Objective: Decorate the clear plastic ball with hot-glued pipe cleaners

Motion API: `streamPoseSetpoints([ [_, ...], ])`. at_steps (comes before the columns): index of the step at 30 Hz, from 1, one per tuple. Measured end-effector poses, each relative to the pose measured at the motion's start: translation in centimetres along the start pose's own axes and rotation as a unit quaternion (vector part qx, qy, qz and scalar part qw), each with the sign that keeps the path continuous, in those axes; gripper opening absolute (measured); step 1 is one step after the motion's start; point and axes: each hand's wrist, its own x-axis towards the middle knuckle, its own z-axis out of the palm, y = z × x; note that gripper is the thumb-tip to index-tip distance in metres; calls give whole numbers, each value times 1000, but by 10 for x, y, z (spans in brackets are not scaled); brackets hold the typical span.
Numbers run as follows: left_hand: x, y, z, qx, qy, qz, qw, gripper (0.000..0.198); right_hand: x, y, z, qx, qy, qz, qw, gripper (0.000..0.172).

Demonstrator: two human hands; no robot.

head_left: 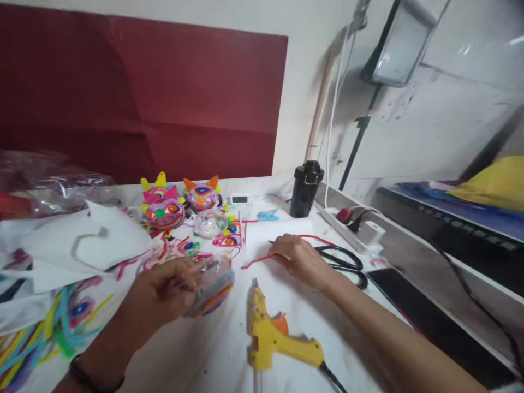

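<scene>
- Yellow glue gun [266, 335]: flat on white table [223, 355], between forearms, nozzle pointing away; open room left of it, black loops [341, 259] crowding right hand's far side.
- Right hand [295, 254]: fingers curled, pinching red strip.
- Left hand [166, 289]: gripping clear plastic piece with coloured bands [215, 292], left of nozzle.
- Red strip [260, 260]: long axis roughly sideways, free end toward plastic piece, gap between; right hand nearer.

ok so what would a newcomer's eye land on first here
Probably the yellow hot glue gun, lying front and centre on the white table. Then the big dark red sheet on the wall, upper left, and the bright eared ornaments below it. The left hand holds a clear, colour-striped ornament left of the gun.
</scene>
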Motion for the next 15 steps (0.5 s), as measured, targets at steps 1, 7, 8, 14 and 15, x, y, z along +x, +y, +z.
streamPoseSetpoints([
  [1, 2, 1, 2, -5, 29, -7, 1000, 13, -1, -2, -1, -2, 1, 0, 1000, 22],
  [7, 9, -8, 12, -82, 120, -55, 988, 15, -20, -26, -14, 9, 3, 2, 1000, 19],
  [8, 10, -12, 12, -101, 128, -55, 985, 13, -27, -33, -15, 23, -16, -3, 1000, 17],
  [14, 10, -17, 19, -138, 159, -81, 974, 12, -73, -61, 9, 74, -113, -60, 989, 26],
  [15, 10, -16, 20, -146, 161, -77, 973, 13, -78, -63, 15, 61, -104, -56, 991, 29],
])
